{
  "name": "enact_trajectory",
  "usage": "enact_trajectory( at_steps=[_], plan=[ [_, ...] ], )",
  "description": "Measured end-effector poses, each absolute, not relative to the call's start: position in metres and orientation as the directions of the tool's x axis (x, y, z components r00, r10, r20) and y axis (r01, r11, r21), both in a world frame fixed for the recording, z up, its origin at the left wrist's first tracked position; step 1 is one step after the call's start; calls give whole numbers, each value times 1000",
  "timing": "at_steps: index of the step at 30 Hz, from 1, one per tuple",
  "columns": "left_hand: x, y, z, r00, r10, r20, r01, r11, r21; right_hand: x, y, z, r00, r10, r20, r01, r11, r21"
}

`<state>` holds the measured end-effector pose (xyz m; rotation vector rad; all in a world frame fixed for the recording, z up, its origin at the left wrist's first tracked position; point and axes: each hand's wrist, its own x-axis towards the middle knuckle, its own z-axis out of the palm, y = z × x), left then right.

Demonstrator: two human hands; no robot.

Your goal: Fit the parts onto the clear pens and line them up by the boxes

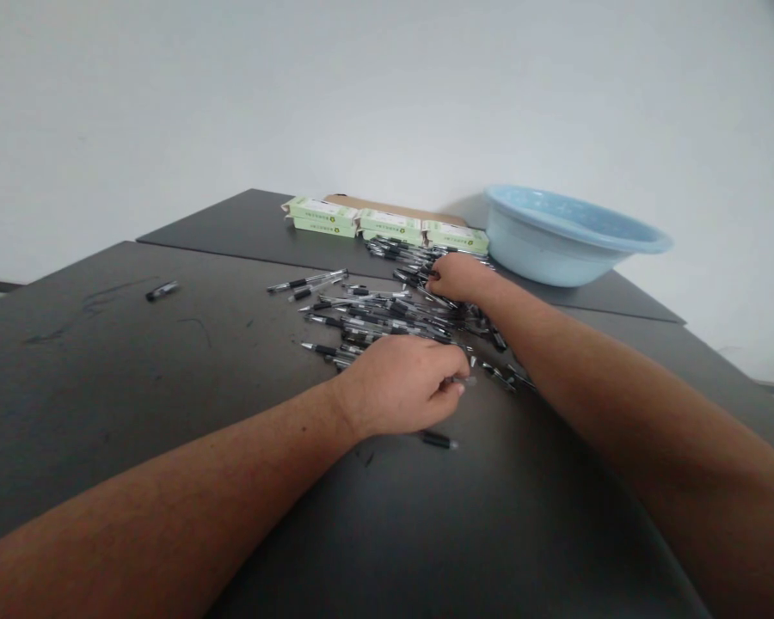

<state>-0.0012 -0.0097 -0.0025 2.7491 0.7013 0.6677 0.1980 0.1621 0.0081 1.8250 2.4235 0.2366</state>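
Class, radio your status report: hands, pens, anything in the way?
Left hand curled at near edge of pens, grip unclear. Right hand toward far side, grip unclear. Pens loosely heaped; hands hide some. Green boxes stand beyond.

The basin (pixel 555 249) is showing pale blue, cartons (pixel 390 225) are pairing light green with white, pens (pixel 393 327) are mixing black, clear and silver, dark scrawls (pixel 45 338) are streaking the grey desk (pixel 70 404), and the wall (pixel 232 94) is looking off-white
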Motion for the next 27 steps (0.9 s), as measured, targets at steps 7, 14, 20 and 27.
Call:
enact_trajectory(
  at_steps=[7, 14, 20, 27],
  plan=[
    [-1, -10, -3, 782, 497, 376, 399, -863, 311, 200, 159, 11, -302, 953, -2, 939, 298, 169],
    [-1, -11, -2, 780, 502, 375, 404, -860, 311, 203, 155, 14, -355, 934, -35, 925, 357, 128],
    [-1, -10, -4, 782, 493, 381, 397, -865, 305, 204, 156, 23, -366, 930, -20, 925, 366, 101],
    [-1, -10, -4, 785, 487, 384, 390, -869, 305, 196, 162, 19, -402, 915, -35, 906, 403, 131]
  ],
)
